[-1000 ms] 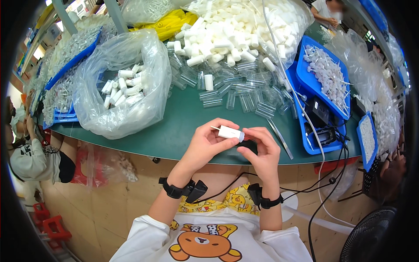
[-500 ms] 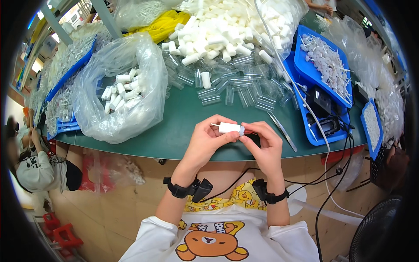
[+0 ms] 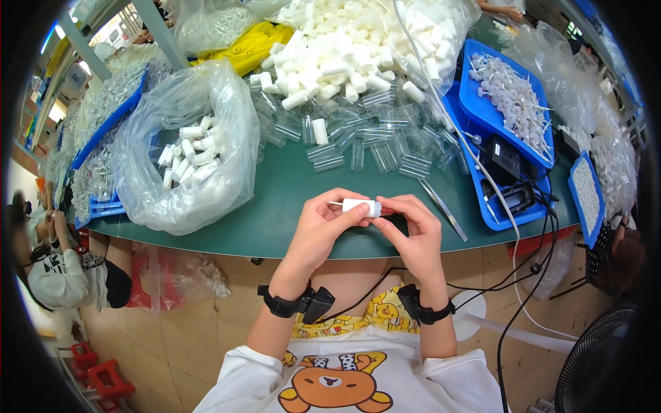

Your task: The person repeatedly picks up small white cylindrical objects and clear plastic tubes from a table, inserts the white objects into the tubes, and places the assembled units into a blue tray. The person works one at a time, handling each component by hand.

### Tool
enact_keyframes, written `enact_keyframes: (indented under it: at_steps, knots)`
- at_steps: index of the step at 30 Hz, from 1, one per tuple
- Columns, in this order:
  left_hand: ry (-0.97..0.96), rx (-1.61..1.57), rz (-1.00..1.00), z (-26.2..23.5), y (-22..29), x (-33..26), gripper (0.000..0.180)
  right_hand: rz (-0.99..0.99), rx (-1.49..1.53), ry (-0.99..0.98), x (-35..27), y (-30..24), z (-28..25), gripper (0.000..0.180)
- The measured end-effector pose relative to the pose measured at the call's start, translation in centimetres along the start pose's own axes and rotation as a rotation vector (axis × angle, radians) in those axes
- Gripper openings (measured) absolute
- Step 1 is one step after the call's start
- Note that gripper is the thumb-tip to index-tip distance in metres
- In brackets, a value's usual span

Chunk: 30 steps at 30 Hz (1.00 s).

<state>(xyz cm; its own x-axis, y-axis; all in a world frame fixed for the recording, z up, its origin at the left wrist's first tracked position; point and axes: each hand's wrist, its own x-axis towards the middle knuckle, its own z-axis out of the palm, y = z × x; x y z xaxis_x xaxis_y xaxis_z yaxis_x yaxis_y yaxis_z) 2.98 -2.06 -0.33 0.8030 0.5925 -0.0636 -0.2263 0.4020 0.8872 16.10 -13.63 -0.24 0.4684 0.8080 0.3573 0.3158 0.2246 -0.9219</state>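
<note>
Near the table's front edge, a small white plastic cylinder [image 3: 354, 205] lies sideways between my hands. A thin white stem sticks out of its left end, and the right end looks clear or bluish. My left hand [image 3: 315, 230] is closed around the body, thumb on the near side. Thumb and fingers of my right hand [image 3: 418, 233] pinch at the right end; exactly what they grip there is partly hidden. Beyond them lie several clear tubes [image 3: 385, 153] and a heap of white cylinders [image 3: 330, 65].
Metal tweezers [image 3: 443, 208] lie right of my hands. To the left stands an open plastic bag [image 3: 227, 186] of white cylinders. Blue trays [image 3: 470, 76] with stemmed white parts and black devices sit at right, a white cable [image 3: 441, 96] crossing them. A co-worker [image 3: 65, 275] sits far left.
My right fingers have shifted slightly at the cylinder's right end, and more of the white body shows. The left hand keeps its hold.
</note>
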Motion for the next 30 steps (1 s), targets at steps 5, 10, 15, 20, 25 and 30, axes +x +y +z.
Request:
enact_keyframes:
  at_steps: [5, 10, 15, 20, 25, 30]
  knots:
    - [0.021, 0.001, 0.009, 0.00, -0.22, 0.04, 0.018, -0.029, -0.038, -0.005, 0.07, 0.19, -0.02, 0.033]
    - [0.037, 0.025, 0.013, 0.05, -0.18, -0.01, 0.016, -0.048, -0.059, -0.002, 0.00, 0.11, 0.05, 0.034]
    - [0.028, 0.027, 0.025, -0.18, -0.41, 0.01, 0.015, -0.055, -0.074, -0.004, -0.06, 0.07, 0.09, 0.033]
    - [0.012, 0.037, 0.028, -0.04, -0.35, 0.01, 0.014, -0.039, -0.065, 0.001, -0.04, -0.04, 0.14, 0.032]
    - [0.003, 0.102, 0.086, 0.01, -0.56, 0.00, 0.014, -0.009, -0.035, -0.013, -0.01, 0.00, 0.06, 0.040]
    - [-0.027, 0.097, 0.083, 0.23, -0.25, -0.15, 0.013, 0.067, 0.123, 0.016, -0.13, -0.20, 0.21, 0.050]
